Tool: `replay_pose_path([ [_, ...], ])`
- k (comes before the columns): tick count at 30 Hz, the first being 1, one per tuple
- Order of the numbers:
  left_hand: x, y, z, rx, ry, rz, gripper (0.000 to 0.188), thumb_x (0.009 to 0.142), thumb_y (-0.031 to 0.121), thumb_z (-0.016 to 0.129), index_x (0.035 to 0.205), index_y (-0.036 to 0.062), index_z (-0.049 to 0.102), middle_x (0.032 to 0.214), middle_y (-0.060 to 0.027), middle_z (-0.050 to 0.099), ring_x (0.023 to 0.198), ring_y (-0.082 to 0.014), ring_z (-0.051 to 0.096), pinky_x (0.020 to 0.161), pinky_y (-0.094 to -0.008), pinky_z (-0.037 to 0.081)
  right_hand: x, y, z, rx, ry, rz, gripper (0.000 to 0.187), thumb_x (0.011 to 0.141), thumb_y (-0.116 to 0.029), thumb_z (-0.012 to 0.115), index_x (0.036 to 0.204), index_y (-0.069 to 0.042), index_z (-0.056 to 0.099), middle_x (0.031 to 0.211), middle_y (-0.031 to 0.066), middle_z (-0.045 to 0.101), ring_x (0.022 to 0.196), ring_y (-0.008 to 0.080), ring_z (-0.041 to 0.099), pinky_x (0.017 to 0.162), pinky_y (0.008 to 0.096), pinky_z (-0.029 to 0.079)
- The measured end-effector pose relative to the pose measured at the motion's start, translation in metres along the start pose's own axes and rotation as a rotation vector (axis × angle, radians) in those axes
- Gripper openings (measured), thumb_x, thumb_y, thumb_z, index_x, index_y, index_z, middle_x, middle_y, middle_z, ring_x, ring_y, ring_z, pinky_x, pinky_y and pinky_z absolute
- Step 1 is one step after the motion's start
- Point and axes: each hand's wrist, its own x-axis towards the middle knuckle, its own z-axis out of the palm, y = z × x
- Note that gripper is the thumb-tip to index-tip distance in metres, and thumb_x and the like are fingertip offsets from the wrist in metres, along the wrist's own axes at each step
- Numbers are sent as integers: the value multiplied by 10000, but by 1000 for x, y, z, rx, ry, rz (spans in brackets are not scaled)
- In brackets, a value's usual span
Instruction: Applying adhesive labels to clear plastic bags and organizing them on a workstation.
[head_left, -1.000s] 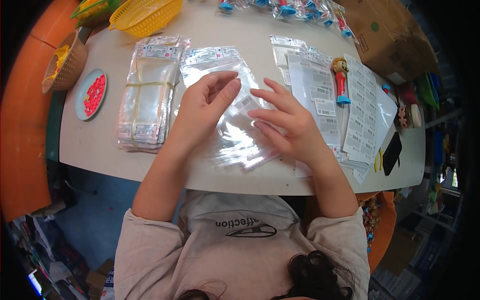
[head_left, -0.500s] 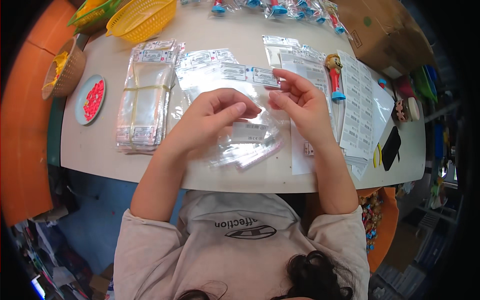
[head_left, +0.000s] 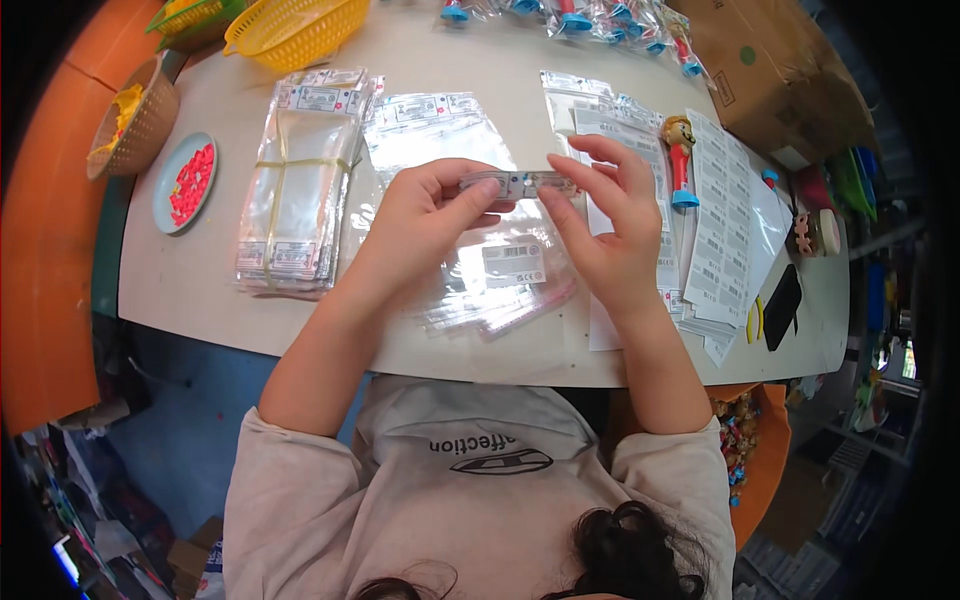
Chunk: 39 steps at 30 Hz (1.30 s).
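Observation:
My left hand [head_left: 425, 220] pinches the printed top strip of a clear plastic bag [head_left: 523, 185] between thumb and fingers. At the strip's other end, my right hand [head_left: 612, 215] has thumb and forefinger on it, its other fingers partly spread. Below the hands lie clear bags overlapping on the table, one bearing a white barcode label [head_left: 514, 265]. Beyond my left hand is a fanned stack of clear bags [head_left: 425, 115]. A thick banded bundle of bags [head_left: 300, 190] lies to the left.
Sheets of barcode labels [head_left: 718, 215] and a red toy figure with a blue base [head_left: 680, 160] lie at right. A plate of pink pieces [head_left: 163, 205] and yellow basket [head_left: 300, 35] stand at left. Bagged toys [head_left: 610, 20] and a cardboard box [head_left: 775, 80] are at the back.
The bag's printed strip has come down and tilted toward me, now between both hands' fingertips. The barcode label below shows more fully. The whole view has shifted slightly.

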Motion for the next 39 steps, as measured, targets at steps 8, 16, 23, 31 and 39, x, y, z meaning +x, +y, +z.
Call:
replay_pose_path([
  [8, -1, -4, 2, 5, -26, 45, 252, 980, 118, 594, 1153, -61, 638, 1050, -118, 696, 968, -185, 689, 856, -285, 568, -1, -9, 1, -266, 140, -193, 269, 702, -76, 833, 963, -79, 769, 1058, 62, 614, 975, 233, 548, 844, 342, 423],
  [16, -2, -1, -1, 126, -93, 130, 184, 943, 95, 647, 1069, -39, 633, 971, -70, 673, 908, -117, 659, 835, -269, 574, -3, -5, 12, -86, 70, -173, 259, 705, -79, 808, 956, -52, 750, 978, 64, 633, 907, 249, 548, 781, 358, 438],
  [23, -4, 1, 7, 28, -16, 211, 214, 930, 41, 634, 1128, -32, 599, 1041, -72, 645, 944, -129, 659, 833, -268, 573, -6, -9, 14, -9, 15, -98, 284, 738, -17, 784, 1019, -30, 742, 1020, 70, 642, 965, 230, 567, 826, 327, 462],
  [31, -5, 0, 5, 209, -31, 212, 229, 920, -14, 589, 1148, -14, 612, 1074, -72, 654, 966, -124, 654, 847, -259, 546, -7, -8, 16, 8, 22, -94, 263, 753, 9, 768, 1012, -28, 740, 1016, 77, 648, 953, 225, 577, 801, 317, 468],
  [39, -6, 0, 7, 274, -32, 234, 251, 919, -22, 580, 1169, -17, 603, 1080, -86, 662, 982, -140, 656, 851, -266, 530, -8, -6, 16, 26, 30, -111, 261, 739, 39, 762, 992, -21, 736, 1007, 83, 654, 944, 231, 597, 798, 320, 480],
])
